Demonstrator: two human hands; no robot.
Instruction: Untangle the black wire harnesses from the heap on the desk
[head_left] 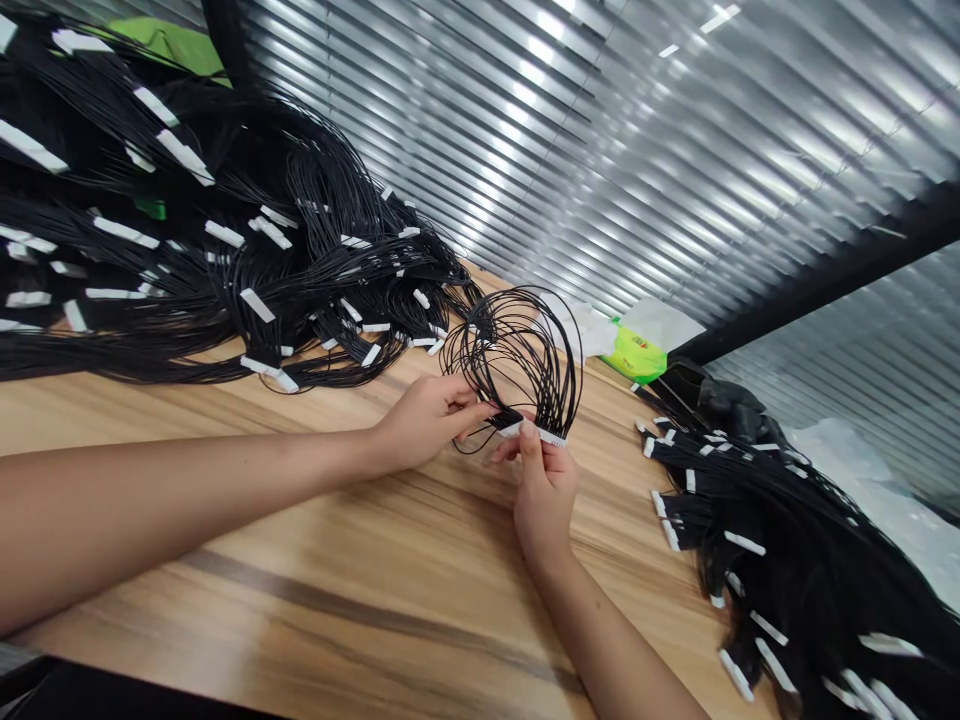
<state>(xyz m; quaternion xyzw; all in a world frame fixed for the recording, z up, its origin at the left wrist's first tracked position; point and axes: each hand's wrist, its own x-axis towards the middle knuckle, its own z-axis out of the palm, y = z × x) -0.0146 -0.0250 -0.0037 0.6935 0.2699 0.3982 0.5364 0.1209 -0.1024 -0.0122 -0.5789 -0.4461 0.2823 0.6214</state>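
A wire harness (559, 370) of thin black wires loops upward above the table, its white connector (553, 437) held by my right hand (546, 480) between thumb and fingers. My left hand (431, 418) pinches black wires close to the connector, at the left side of the loop. The wires curve in a wide ring over both hands. The exact wires between my left fingertips are too small to count.
On the left lies a big heap of black wire harnesses (300, 270) with white connectors. Another pile of harnesses (780, 540) covers the right side. Behind stand a green-and-white packet (636, 350) and a corrugated metal wall (480, 130). Wooden tabletop (360, 570) shows in front.
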